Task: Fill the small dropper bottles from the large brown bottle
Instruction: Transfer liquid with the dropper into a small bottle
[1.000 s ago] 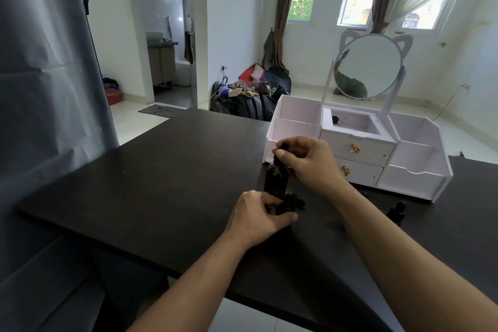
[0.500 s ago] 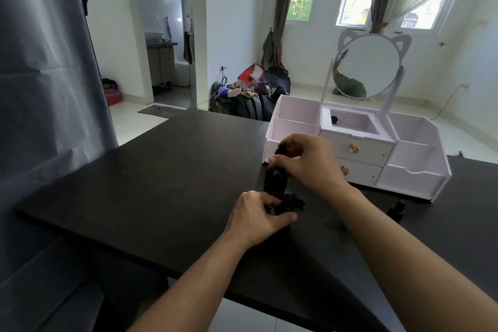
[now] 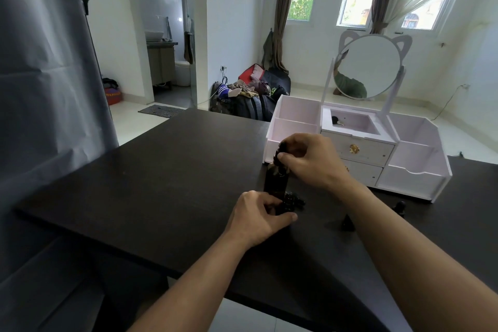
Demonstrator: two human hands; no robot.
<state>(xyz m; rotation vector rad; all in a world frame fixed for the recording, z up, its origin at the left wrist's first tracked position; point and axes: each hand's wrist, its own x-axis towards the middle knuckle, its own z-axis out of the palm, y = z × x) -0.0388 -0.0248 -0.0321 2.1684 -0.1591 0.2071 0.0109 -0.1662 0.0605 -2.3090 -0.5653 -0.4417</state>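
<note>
Dark counter [image 3: 161, 183]; right hand [image 3: 312, 162] is dropping lower, pinching the cap on the large brown bottle [image 3: 276, 179]; left hand [image 3: 256, 221] is clasping its base; uncapping underway.

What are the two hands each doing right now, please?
Left hand: curled round the base of the large brown bottle, steadying it on the table.
Right hand: fingers pinching the bottle's cap.
</note>
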